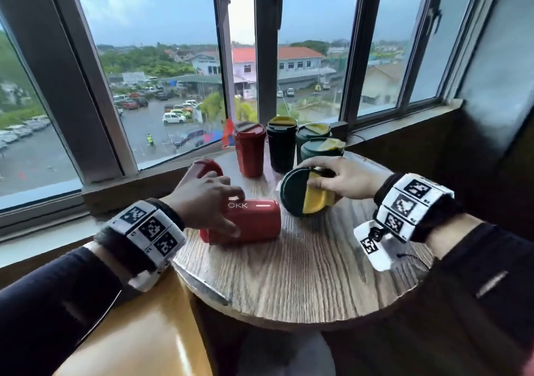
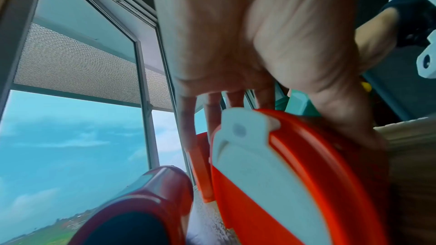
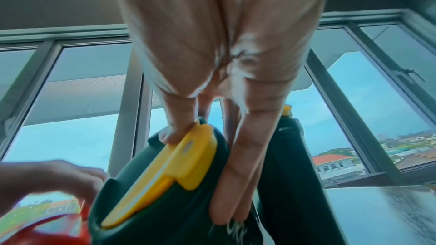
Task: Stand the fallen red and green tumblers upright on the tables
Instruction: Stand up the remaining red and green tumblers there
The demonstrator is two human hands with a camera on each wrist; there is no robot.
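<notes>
On the round wooden table (image 1: 303,283) a red tumbler (image 1: 254,222) lies on its side, and my left hand (image 1: 231,212) grips it across the body near its lid end. The left wrist view shows its grey-flapped lid (image 2: 271,174) under my fingers (image 2: 212,115). A second red tumbler (image 1: 205,167) lies fallen behind that hand. My right hand (image 1: 318,173) holds a green tumbler (image 1: 294,192) with a yellow lid flap, tilted with the lid facing me. In the right wrist view my thumb presses the flap (image 3: 188,156) and my fingers (image 3: 235,193) wrap the green body (image 3: 141,211).
At the table's far side stand an upright red tumbler (image 1: 250,150), a dark one (image 1: 281,144) and two green ones (image 1: 313,134) (image 1: 322,150). The window sill (image 1: 404,127) runs just behind. A yellow seat (image 1: 138,332) is at lower left, a dark wall at right.
</notes>
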